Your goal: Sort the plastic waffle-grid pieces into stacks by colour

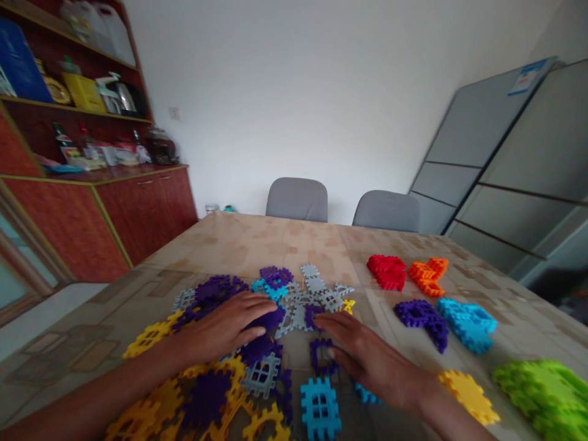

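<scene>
My left hand (pixel 241 315) lies over the heap of interlocking plastic tiles, fingers stretched out and thumb apart, touching or just above a purple tile (pixel 272 320). My right hand (pixel 367 352) reaches in from the right, its thumb apart from its fingers. Its fingertips meet the edge of a small purple frame tile (pixel 313 315); I see no grip on it. Just below, near the thumb, is a square purple frame tile (pixel 320 357). Grey tiles (pixel 298 309) spread between and beyond the hands. A light-blue window tile (pixel 320 407) lies nearer me, left of my right forearm.
On the right are sorted piles: red tiles (pixel 386 272), orange tiles (pixel 428 277), purple tiles (pixel 422 318), light-blue tiles (pixel 467 324), yellow tiles (pixel 468 395) and green tiles (pixel 544 395). Mixed yellow tiles (pixel 154 337) lie at left. Two grey chairs (pixel 297 199) stand behind the table (pixel 257 242).
</scene>
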The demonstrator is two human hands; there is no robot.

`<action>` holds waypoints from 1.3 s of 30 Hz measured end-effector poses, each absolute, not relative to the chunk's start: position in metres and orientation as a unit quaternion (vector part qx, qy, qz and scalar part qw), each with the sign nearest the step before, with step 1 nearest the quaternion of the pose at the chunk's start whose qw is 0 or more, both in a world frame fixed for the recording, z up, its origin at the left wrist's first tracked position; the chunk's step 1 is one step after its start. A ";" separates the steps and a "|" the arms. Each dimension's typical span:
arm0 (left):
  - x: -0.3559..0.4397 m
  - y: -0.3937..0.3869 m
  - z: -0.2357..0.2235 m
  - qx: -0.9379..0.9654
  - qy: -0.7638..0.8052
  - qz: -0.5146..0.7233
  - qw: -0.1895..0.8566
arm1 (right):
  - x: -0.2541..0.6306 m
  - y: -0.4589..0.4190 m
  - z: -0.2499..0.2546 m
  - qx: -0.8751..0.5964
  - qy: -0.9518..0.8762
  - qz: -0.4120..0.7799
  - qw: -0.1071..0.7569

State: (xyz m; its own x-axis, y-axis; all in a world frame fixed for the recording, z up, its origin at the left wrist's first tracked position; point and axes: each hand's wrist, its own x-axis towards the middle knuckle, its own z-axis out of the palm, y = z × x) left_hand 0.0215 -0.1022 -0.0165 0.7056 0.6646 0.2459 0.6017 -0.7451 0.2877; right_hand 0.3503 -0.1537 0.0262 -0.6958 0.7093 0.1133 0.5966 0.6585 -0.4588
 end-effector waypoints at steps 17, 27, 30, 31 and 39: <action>0.004 -0.113 -0.004 0.911 0.351 0.171 0.132 | 0.271 -0.031 0.004 -0.351 -0.931 0.061 0.079; 0.004 -0.045 -0.020 0.828 0.511 0.210 0.098 | 0.246 -0.056 0.006 -0.267 -0.959 0.078 0.052; 0.009 -0.036 -0.025 0.825 0.518 0.197 0.111 | 0.242 -0.053 0.006 -0.276 -0.957 0.078 0.041; 0.011 -0.036 -0.026 0.825 0.517 0.195 0.115 | 0.241 -0.051 0.006 -0.278 -0.957 0.079 0.037; 0.014 -0.040 -0.030 0.829 0.507 0.193 0.133 | 0.236 -0.040 0.004 -0.286 -0.954 0.086 0.017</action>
